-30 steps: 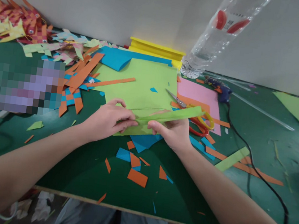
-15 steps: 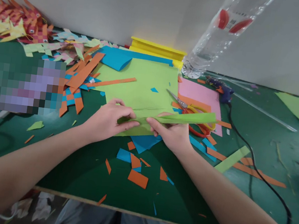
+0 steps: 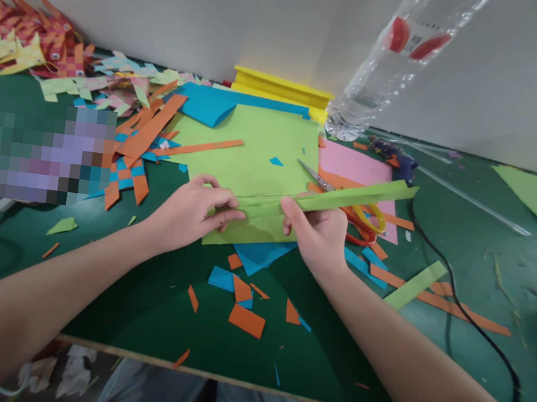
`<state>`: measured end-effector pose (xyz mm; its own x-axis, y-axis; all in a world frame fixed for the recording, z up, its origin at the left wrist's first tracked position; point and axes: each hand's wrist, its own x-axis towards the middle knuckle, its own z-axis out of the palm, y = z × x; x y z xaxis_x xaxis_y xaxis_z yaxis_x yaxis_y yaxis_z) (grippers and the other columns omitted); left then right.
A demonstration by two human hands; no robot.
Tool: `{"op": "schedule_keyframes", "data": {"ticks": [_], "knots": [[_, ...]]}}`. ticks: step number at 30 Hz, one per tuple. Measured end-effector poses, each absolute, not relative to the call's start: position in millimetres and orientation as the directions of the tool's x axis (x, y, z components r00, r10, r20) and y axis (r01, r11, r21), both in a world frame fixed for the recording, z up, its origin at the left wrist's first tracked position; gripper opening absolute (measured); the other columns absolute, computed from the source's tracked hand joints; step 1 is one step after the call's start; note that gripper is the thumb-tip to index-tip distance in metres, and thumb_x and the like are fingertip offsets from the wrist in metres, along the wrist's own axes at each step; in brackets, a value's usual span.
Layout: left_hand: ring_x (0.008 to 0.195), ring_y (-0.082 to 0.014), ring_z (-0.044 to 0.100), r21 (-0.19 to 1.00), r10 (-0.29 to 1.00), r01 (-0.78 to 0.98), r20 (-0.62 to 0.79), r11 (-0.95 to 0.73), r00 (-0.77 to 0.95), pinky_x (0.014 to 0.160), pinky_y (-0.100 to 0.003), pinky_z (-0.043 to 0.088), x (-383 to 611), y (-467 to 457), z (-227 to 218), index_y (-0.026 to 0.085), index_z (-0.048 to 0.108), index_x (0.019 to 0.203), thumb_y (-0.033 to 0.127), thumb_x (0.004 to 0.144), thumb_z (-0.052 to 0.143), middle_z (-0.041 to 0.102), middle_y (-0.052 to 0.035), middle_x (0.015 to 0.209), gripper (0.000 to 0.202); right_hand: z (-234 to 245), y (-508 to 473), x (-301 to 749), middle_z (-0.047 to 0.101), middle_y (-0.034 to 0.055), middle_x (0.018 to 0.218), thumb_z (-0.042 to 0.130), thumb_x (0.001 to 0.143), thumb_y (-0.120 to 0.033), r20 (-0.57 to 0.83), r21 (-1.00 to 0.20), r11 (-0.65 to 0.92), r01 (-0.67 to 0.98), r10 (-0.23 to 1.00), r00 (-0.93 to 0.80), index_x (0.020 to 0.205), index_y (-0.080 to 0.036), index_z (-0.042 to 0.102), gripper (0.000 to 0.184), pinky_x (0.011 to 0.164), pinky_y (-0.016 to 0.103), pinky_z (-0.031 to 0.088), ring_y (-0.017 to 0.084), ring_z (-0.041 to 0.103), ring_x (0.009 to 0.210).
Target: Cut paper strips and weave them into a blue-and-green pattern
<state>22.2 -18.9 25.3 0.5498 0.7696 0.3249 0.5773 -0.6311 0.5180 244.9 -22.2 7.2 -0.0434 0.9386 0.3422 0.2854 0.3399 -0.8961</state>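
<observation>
A narrow strip of light green paper (image 3: 361, 197) with a lengthwise fold stretches between my two hands. My left hand (image 3: 198, 213) is closed, thumb and fingertips pinching its left end. Farther along, my right hand (image 3: 316, 233) grips the strip between thumb and fingers, and the right end sticks out up and to the right. Under both hands lies a large light green sheet (image 3: 255, 150), on top of blue paper (image 3: 262, 255). Scissors (image 3: 320, 180) with red and yellow handles rest just beyond my right hand, partly covered by the strip.
Orange and blue scraps (image 3: 246, 320) litter the table's front. A woven orange-blue piece (image 3: 127, 174) and orange strips (image 3: 153, 128) lie left. A water bottle (image 3: 376, 77) stands at the back. On the right are a glue gun (image 3: 403, 162), its black cord (image 3: 454, 286) and pink paper (image 3: 351, 162).
My right hand has slid slightly to the right along the green strip, and the strip's right end now reaches higher and farther right. My left hand has barely moved.
</observation>
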Motion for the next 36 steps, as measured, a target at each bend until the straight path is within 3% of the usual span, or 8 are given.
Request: {"op": "schedule_keyframes", "data": {"ticks": [7,12,15,24,30,36], "knots": [[0.050,-0.0108,0.055,0.489,0.679,0.480,0.418,-0.728,0.604,0.094,-0.035,0.045,24.4,-23.6,22.6,0.021,0.053,0.076,0.042,0.104,0.047,0.063,0.0088,0.054,0.036,5.8,-25.8,239.2,0.073,0.0000,0.068,0.076,0.075,-0.035,0.435,-0.839,0.466,0.282,0.885,-0.169,0.073,-0.025,0.073,0.010,0.063,0.032,0.055,0.017,0.066,0.063],[0.049,-0.0095,0.052,0.447,0.631,0.453,0.448,-0.771,0.633,0.094,-0.033,0.046,25.1,-23.3,20.1,0.020,0.057,0.079,0.039,0.104,0.047,0.061,0.0090,0.055,0.033,7.0,-27.6,238.6,0.069,-0.0029,0.059,0.076,0.076,-0.035,0.386,-0.839,0.469,0.277,0.870,-0.307,0.071,-0.028,0.073,0.010,0.053,0.029,0.051,0.014,0.061,0.052],[0.051,-0.0111,0.053,0.415,0.632,0.479,0.466,-0.774,0.619,0.090,-0.033,0.049,24.9,-22.8,18.7,0.019,0.060,0.082,0.044,0.103,0.047,0.060,0.0066,0.057,0.036,10.7,-28.0,238.8,0.061,-0.0049,0.050,0.073,0.079,-0.034,0.299,-0.858,0.408,0.313,0.891,-0.341,0.062,-0.026,0.066,0.021,0.047,0.026,0.046,0.011,0.054,0.044],[0.052,-0.0113,0.050,0.398,0.664,0.533,0.480,-0.747,0.573,0.094,-0.038,0.049,22.2,-20.8,18.6,0.017,0.065,0.082,0.049,0.099,0.053,0.058,0.0052,0.057,0.039,6.7,-26.0,240.9,0.060,-0.0037,0.054,0.067,0.084,-0.045,0.183,-0.900,0.292,0.325,0.928,-0.325,0.062,-0.022,0.059,0.033,0.050,0.024,0.047,0.010,0.056,0.048],[0.052,-0.0125,0.051,0.406,0.685,0.552,0.456,-0.728,0.568,0.089,-0.035,0.051,23.2,-20.7,18.7,0.020,0.065,0.078,0.055,0.101,0.045,0.058,0.0037,0.057,0.047,9.3,-26.9,239.8,0.061,-0.0036,0.056,0.070,0.081,-0.039,0.206,-0.907,0.298,0.297,0.930,-0.304,0.062,-0.023,0.061,0.026,0.051,0.026,0.048,0.010,0.056,0.050],[0.053,-0.0113,0.053,0.396,0.628,0.488,0.474,-0.778,0.617,0.088,-0.032,0.051,24.0,-20.7,17.6,0.018,0.066,0.077,0.050,0.103,0.043,0.057,0.0039,0.056,0.047,13.1,-27.2,239.5,0.065,-0.0041,0.060,0.074,0.077,-0.031,0.198,-0.928,0.301,0.220,0.897,-0.394,0.071,-0.023,0.068,0.012,0.046,0.025,0.047,0.010,0.055,0.047]]}}
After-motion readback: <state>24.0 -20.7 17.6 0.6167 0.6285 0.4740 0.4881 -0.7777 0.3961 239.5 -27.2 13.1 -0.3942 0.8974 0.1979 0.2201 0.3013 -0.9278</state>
